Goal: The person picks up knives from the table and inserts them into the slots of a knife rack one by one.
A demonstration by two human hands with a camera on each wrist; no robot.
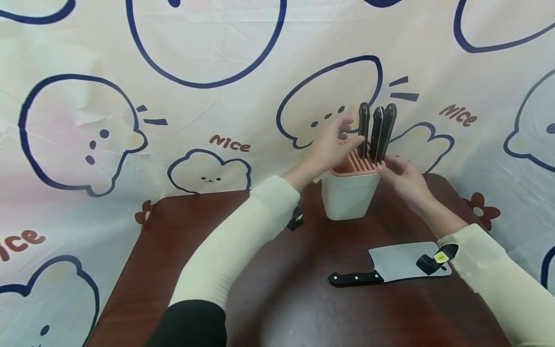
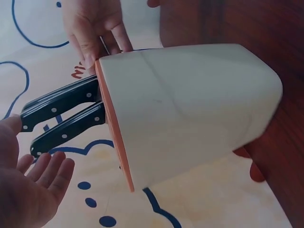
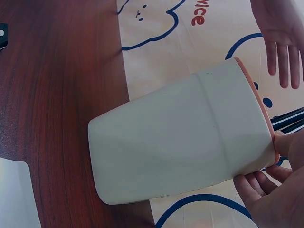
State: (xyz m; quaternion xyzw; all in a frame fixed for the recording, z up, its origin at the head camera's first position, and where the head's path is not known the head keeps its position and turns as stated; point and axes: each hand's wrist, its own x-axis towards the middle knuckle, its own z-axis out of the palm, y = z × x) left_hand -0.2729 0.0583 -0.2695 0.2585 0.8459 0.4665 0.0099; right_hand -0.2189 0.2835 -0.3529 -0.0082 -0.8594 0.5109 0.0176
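A white knife block (image 1: 350, 200) with an orange slotted top (image 1: 353, 166) stands near the table's back edge. Three black riveted knife handles (image 1: 387, 131) rise from its slots. My left hand (image 1: 331, 147) is beside the handles, fingers loosely spread and around nothing; in the left wrist view its thumb overlaps one handle's end. At the block's right side, my right hand (image 1: 405, 180) pinches the rim, thumb on top and fingers against the outer wall (image 3: 185, 142). Nearer me a cleaver (image 1: 401, 262) lies flat, its black handle to the left.
The dark wooden table (image 1: 303, 299) has a cartoon-printed cloth (image 1: 195, 120) hanging behind it and at its sides. A black wrist device (image 1: 433, 262) on the right sleeve overlaps the cleaver blade in the head view.
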